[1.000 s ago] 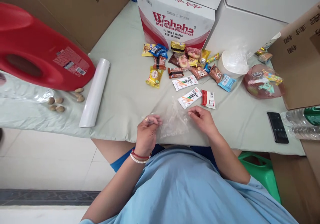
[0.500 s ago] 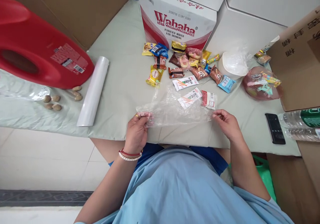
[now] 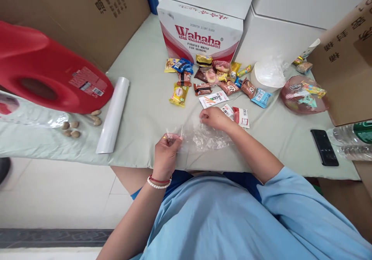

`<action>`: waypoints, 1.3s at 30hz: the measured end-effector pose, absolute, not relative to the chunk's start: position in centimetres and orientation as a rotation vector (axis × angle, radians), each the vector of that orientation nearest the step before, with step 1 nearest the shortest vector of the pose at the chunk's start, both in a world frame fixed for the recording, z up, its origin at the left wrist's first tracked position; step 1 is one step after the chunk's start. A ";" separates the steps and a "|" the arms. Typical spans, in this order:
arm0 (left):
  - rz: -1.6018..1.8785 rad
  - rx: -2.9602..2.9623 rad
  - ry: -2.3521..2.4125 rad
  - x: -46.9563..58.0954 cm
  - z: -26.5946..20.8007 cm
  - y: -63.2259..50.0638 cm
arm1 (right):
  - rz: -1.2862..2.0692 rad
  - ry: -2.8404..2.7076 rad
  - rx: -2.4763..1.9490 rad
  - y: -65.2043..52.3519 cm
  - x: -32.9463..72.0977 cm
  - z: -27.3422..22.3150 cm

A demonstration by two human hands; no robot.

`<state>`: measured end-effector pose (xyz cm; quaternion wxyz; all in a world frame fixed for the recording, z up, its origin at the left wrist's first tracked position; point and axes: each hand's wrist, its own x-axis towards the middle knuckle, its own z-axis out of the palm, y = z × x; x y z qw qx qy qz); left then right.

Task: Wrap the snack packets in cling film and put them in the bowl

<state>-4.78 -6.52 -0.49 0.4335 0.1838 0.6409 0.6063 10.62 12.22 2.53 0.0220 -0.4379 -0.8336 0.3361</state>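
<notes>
A clear, crumpled plastic bag (image 3: 207, 139) lies at the table's front edge. My left hand (image 3: 167, 149) pinches its left end between thumb and fingers. My right hand (image 3: 214, 118) reaches over the bag, its curled fingers closed on the film at the upper edge; the fingertips are partly hidden. Just beyond that hand lie a white snack packet (image 3: 213, 99) and a second white packet (image 3: 228, 110), partly covered by the hand. To the right of them is a red and white packet (image 3: 241, 117).
Several wrapped snacks (image 3: 179, 94) lie before the Wahaha carton (image 3: 200, 35). At left are a red jug (image 3: 58, 74), a white roll (image 3: 113, 114) and several brown nuts (image 3: 74, 124). A white bowl (image 3: 261, 82), a pink bowl (image 3: 290, 97), a phone (image 3: 324, 147) and bottles (image 3: 345, 136) occupy the right.
My right hand has let go of the bag's right end and moved left to its upper middle. My left hand still grips the left end. The view has shifted slightly.
</notes>
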 end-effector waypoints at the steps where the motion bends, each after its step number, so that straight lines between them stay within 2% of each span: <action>1: 1.526 0.436 1.597 -4.8 -0.5 -6.2 | 1.021 -2.550 -1.323 12.4 10.5 2.5; 4: 1.598 0.391 1.593 -4.9 -0.4 -4.7 | 0.818 -2.353 -1.129 11.7 11.9 4.3; 8: 1.683 0.372 1.574 -5.4 -0.1 -2.7 | 0.385 -2.240 -0.949 7.2 16.8 8.2; 11: 1.724 0.332 1.507 -5.9 -0.1 -1.6 | 0.160 -2.330 -0.804 1.7 20.7 8.2; 14: 1.714 0.294 1.426 -6.6 -0.3 -1.0 | 0.235 -2.478 -0.694 -3.0 22.9 4.6; 19: 1.597 0.265 1.402 -8.1 -0.8 -0.3 | 0.274 -2.544 -0.796 -6.4 23.8 -1.4; 24: 1.548 0.512 1.736 -9.4 -0.7 -1.6 | 0.334 -2.467 -0.903 -6.3 23.9 -1.7; 28: 1.510 1.197 2.075 -9.3 1.1 -3.8 | 0.466 -2.426 -0.937 -5.4 24.2 -1.3; 31: 1.201 1.746 1.724 -8.5 3.7 -4.8 | 0.505 -2.424 -0.911 -4.9 24.7 -1.4; 35: 0.966 1.732 1.150 -6.3 7.1 -4.5 | 0.537 -2.451 -0.882 -4.7 25.1 -1.4; 39: 0.882 1.765 1.194 -3.2 7.8 -2.7 | 0.498 -2.499 -0.833 -4.9 25.2 -1.2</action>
